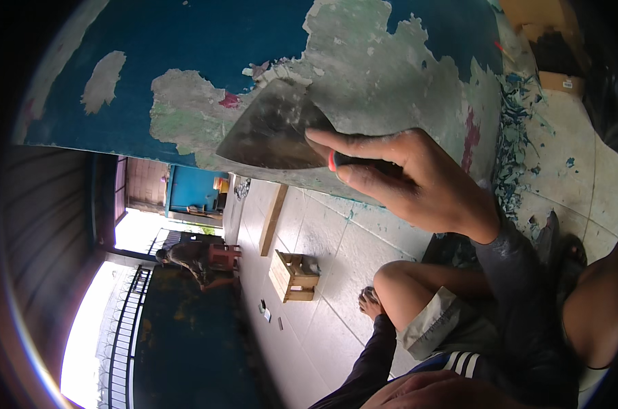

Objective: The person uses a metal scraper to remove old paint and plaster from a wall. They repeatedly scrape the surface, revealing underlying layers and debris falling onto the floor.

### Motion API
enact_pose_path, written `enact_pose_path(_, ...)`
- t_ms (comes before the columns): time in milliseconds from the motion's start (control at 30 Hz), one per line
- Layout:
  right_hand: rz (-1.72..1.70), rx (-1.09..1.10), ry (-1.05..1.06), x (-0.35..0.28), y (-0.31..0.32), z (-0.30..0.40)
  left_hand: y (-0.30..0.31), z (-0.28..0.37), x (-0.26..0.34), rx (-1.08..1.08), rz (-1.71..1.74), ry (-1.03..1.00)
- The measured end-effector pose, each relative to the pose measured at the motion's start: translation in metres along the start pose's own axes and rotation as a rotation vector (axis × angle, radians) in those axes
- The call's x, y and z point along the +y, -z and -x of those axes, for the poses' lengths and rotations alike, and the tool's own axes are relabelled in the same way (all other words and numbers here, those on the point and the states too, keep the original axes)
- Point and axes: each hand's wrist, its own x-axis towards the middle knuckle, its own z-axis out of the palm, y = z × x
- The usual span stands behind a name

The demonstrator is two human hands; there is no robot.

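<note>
My right hand (416,179) grips the dark-and-red handle of a wide metal putty knife (278,128), with the index finger stretched onto the blade. The blade's broad edge is at a ragged, lifting edge of paint (278,71) on the wall (380,76). Blue paint covers part of the wall; grey and pale green patches with small red spots lie bare beside it. My left hand (372,302), partly dark, is beside my bent knee above the tiled floor; the knee hides part of it, and whether its fingers hold anything is unclear.
Paint flakes (513,148) lie along the wall's foot, near a cardboard box (559,82) and a black bag (611,102). A small wooden stool (293,276) and a wooden beam (273,220) are on the tiles (334,245). Another person (191,258) bends beside a red plastic stool (224,257).
</note>
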Motion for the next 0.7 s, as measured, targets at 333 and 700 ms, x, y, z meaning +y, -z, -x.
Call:
enact_pose_path(333, 0.148, -0.068, -0.032, -0.008, 0.007, -0.010, 0.001, -0.002, 0.006, 0.035, 0.001, 0.003)
enact_pose_path(700, 0.044, -0.033, 0.029, -0.002, -0.002, -0.008, 0.004, -0.002, 0.004, 0.005, 0.025, 0.024)
